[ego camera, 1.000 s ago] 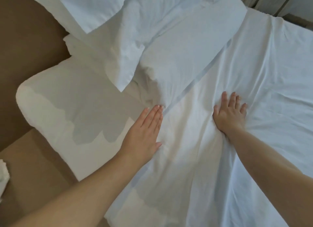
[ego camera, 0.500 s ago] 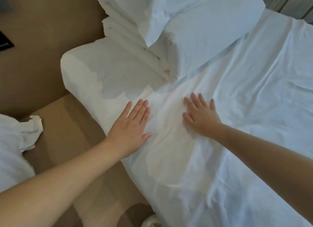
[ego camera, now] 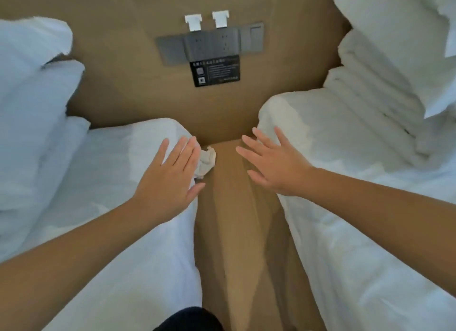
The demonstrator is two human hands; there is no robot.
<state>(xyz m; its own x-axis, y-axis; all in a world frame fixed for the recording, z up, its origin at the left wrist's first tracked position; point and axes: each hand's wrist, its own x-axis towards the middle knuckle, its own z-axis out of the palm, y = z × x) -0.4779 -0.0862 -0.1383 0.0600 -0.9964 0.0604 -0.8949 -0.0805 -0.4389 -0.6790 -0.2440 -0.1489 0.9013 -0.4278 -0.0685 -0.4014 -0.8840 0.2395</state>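
The left hand (ego camera: 167, 180) and right hand (ego camera: 274, 165), splayed and empty, have left the three-o'clock bedsheet (ego camera: 357, 219). The nine-o'clock bed (ego camera: 118, 153) is possibly next.

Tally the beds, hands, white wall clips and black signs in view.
Beds: 2, left bed and right bed
Hands: 2, left hand and right hand
White wall clips: 2
Black sign: 1
Total: 7

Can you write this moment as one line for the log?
left grip: open, over left bed corner, beside crumpled cloth | right grip: open, at right bed corner | held: nothing
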